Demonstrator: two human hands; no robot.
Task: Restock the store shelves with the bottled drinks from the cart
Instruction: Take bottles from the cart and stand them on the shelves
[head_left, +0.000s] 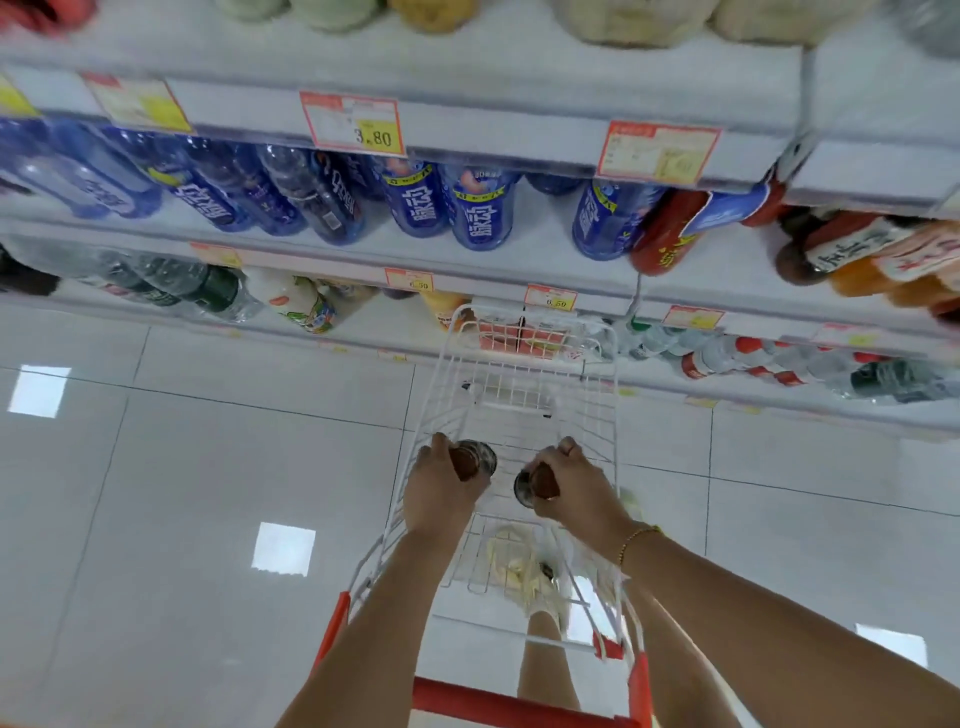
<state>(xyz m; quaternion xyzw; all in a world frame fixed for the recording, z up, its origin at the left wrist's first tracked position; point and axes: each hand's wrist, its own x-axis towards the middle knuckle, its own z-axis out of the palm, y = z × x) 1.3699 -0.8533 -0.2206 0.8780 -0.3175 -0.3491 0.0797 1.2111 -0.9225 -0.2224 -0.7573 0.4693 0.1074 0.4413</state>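
Left hand (441, 491) grip curled round a small dark brown bottle (475, 458); right hand (574, 488) grip curled round a second dark brown bottle (535, 484). Both bottles are held apart over the basket of the white wire shopping cart (613, 364); can't tell if they're below or above its rim. Bottle labels and caps mostly hidden by fingers and blur. Cart's red plastic handle (498, 701) cut off at bottom edge. White metal store shelves (519, 143) ahead, motion-blurred. Blue-labelled drink bottles (480, 215) stand on the middle shelf. Yellow-and-white price tag (353, 124) reads 3.80; most other tags illegible. Top-shelf goods cropped, unidentifiable.
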